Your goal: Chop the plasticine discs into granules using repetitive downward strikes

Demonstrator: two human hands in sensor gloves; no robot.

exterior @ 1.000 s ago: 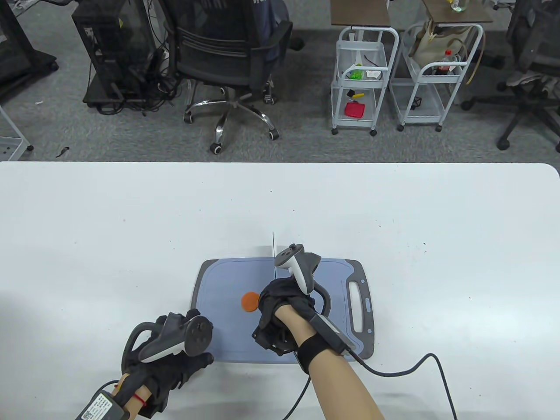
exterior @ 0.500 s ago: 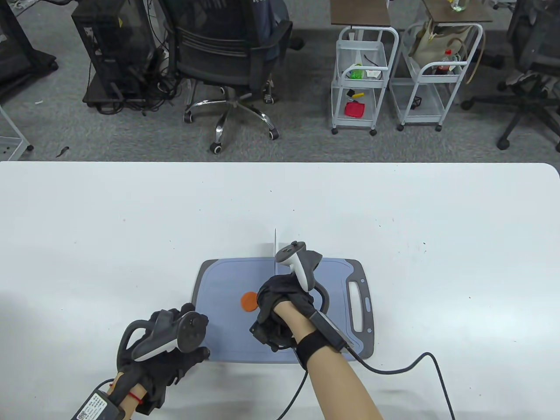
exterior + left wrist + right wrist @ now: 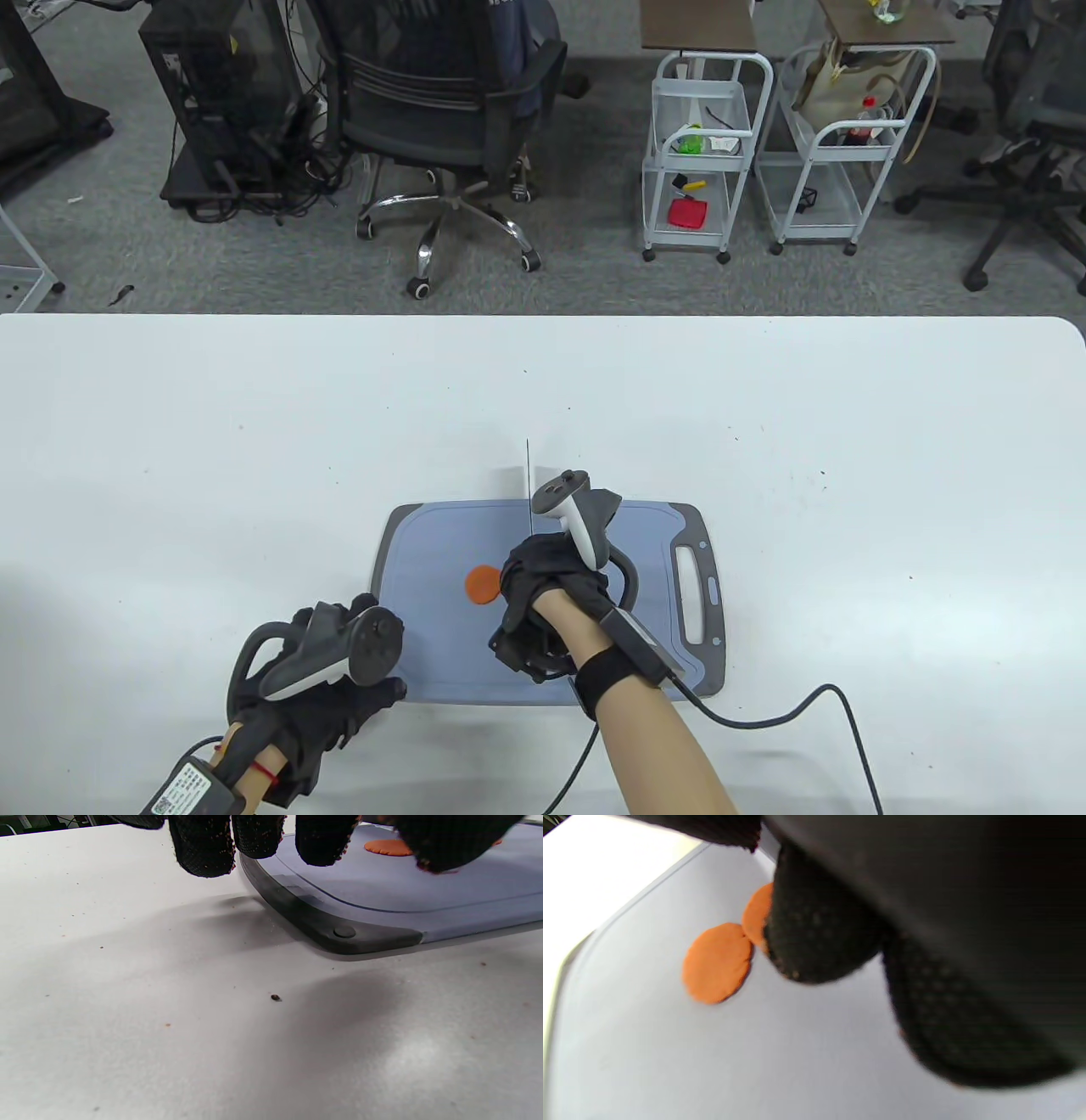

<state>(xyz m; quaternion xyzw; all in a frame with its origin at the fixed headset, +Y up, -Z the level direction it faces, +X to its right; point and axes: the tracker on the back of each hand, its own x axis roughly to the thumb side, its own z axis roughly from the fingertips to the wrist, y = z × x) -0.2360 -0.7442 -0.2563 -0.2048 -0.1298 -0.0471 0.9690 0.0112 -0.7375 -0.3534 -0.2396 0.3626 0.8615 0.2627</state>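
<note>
Two orange plasticine discs lie whole beside the right hand.
The cleaver, gripped in its closed fingers, has barely shifted; left hand's fingers hang loosely spread.

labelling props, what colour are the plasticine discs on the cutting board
Orange plasticine discs, clearest in the right wrist view.

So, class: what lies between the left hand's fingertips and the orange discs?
Only bare blue cutting board, as the left wrist view shows, between fingertips and discs.
</note>
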